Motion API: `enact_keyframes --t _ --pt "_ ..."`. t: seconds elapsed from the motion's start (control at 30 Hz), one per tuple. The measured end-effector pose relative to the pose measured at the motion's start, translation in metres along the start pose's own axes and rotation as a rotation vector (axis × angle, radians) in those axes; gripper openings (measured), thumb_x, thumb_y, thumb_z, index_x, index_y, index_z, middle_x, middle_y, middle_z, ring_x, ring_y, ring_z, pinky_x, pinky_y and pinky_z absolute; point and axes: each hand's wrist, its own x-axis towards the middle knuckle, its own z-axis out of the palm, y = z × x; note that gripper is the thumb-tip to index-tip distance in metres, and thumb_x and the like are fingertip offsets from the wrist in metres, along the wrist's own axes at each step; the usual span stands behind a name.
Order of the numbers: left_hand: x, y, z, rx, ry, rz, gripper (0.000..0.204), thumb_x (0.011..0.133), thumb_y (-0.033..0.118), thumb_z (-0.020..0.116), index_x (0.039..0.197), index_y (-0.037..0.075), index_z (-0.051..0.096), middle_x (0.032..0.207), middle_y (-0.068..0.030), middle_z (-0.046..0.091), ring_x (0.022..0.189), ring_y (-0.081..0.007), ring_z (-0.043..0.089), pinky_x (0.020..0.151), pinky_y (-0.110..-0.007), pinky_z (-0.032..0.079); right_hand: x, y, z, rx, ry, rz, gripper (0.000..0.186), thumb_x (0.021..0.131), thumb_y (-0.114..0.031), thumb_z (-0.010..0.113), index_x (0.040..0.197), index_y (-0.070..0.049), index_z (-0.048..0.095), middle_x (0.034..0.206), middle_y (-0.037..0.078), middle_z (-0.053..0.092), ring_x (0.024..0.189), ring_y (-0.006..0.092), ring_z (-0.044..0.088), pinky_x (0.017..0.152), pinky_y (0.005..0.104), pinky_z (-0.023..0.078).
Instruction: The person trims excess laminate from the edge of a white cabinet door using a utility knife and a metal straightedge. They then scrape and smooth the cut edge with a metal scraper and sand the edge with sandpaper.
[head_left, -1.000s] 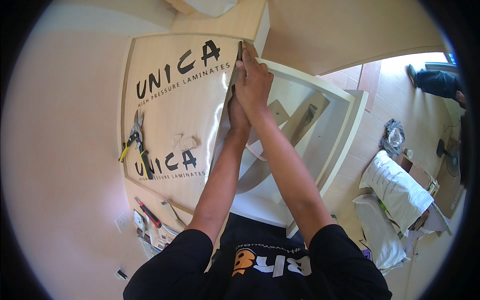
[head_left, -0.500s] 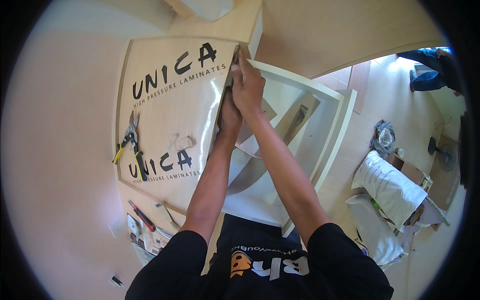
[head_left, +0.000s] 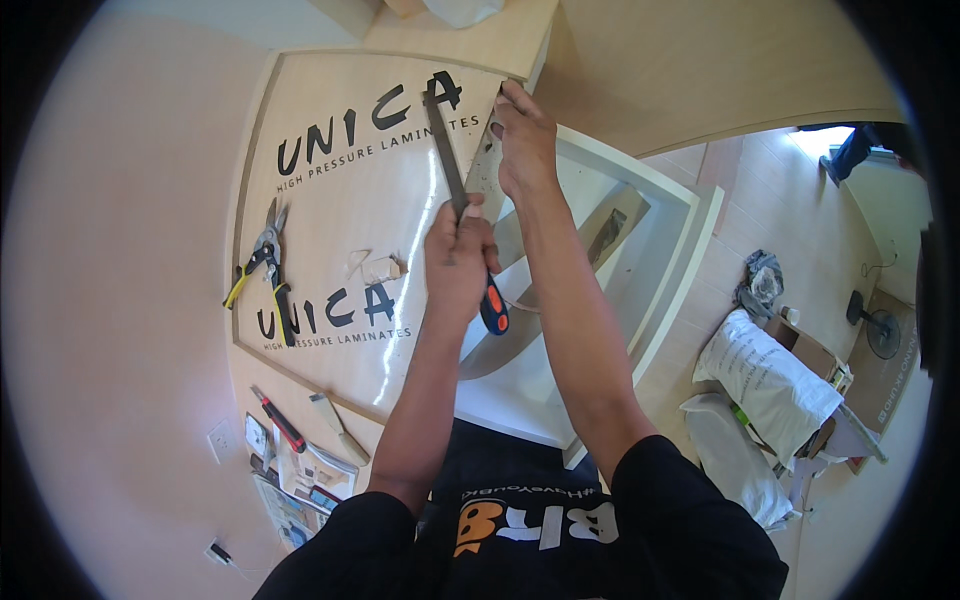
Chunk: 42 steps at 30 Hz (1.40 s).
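Note:
My left hand (head_left: 458,252) grips a long flat metal file (head_left: 446,150) with a blue and orange handle (head_left: 493,305); the blade points up and away across the laminate sheet (head_left: 340,200). My right hand (head_left: 523,145) presses on the right edge of that pale printed sheet, near its top corner, with a thin laminate strip under its fingers. The sheet lies on a wooden board. To the right of the edge sits a white cabinet frame (head_left: 690,260).
Tin snips with yellow handles (head_left: 262,260) lie on the sheet's left side. A red-handled knife (head_left: 280,420), a scraper (head_left: 335,428) and papers lie at the lower left. White sacks (head_left: 765,380), a box and a fan (head_left: 880,330) stand on the tiled floor to the right.
My left hand has pulled back from the sheet's edge toward me, bringing the file into plain view. The right hand stays on the edge near the top corner.

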Motion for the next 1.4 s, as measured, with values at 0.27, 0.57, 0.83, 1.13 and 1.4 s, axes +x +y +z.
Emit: enact_keyframes --t 0.27,0.57,0.83,1.13,1.4 --pt "0.023 0.027 -0.052 0.222 -0.007 -0.036 0.039 0.105 0.018 0.053 0.136 -0.005 0.055 0.077 0.0001 0.055 0.058 -0.0090 0.052 0.052 -0.025 0.045 0.012 -0.001 0.005 0.018 0.104 0.064 0.024 0.100 -0.012 0.062 0.123 -0.004 0.066 0.113 0.005 0.069 0.106 0.0171 0.062 0.095 0.0383 0.045" --pt "0.031 -0.015 0.019 0.564 0.100 0.425 0.025 0.101 0.008 0.053 0.122 -0.001 0.062 0.087 -0.0281 0.068 0.080 -0.0471 0.067 0.075 -0.048 0.052 0.021 -0.009 -0.017 -0.111 0.000 0.063 0.022 0.101 -0.018 0.062 0.118 -0.006 0.067 0.112 0.003 0.068 0.110 0.0177 0.059 0.097 0.0397 0.042" --pt "0.009 -0.004 -0.010 0.303 0.077 0.195 0.030 0.099 0.011 0.057 0.124 -0.003 0.064 0.089 -0.0241 0.071 0.080 -0.0398 0.070 0.077 -0.044 0.053 0.009 -0.008 -0.008 0.218 -0.019 0.147 0.038 0.096 -0.011 0.064 0.134 -0.004 0.059 0.117 0.004 0.067 0.119 0.0178 0.055 0.106 0.0427 0.038" --pt "0.054 0.044 -0.111 1.157 0.376 0.362 0.028 0.086 0.001 0.060 0.113 -0.003 0.065 0.113 -0.0257 0.063 0.099 -0.0423 0.069 0.085 -0.047 0.059 0.004 0.049 0.000 -0.482 -0.042 -0.347 0.072 0.100 -0.013 0.065 0.161 0.003 0.028 0.159 0.023 0.041 0.147 0.0289 0.039 0.118 0.0361 0.034" --pt "0.089 0.025 -0.114 1.106 0.522 0.434 0.023 0.084 -0.001 0.058 0.105 -0.008 0.065 0.113 -0.0294 0.061 0.097 -0.0418 0.069 0.083 -0.049 0.059 0.005 0.050 0.006 -0.868 0.048 -0.504 0.063 0.107 -0.018 0.051 0.157 0.011 0.027 0.159 0.032 0.037 0.150 0.0380 0.036 0.123 0.0397 0.027"
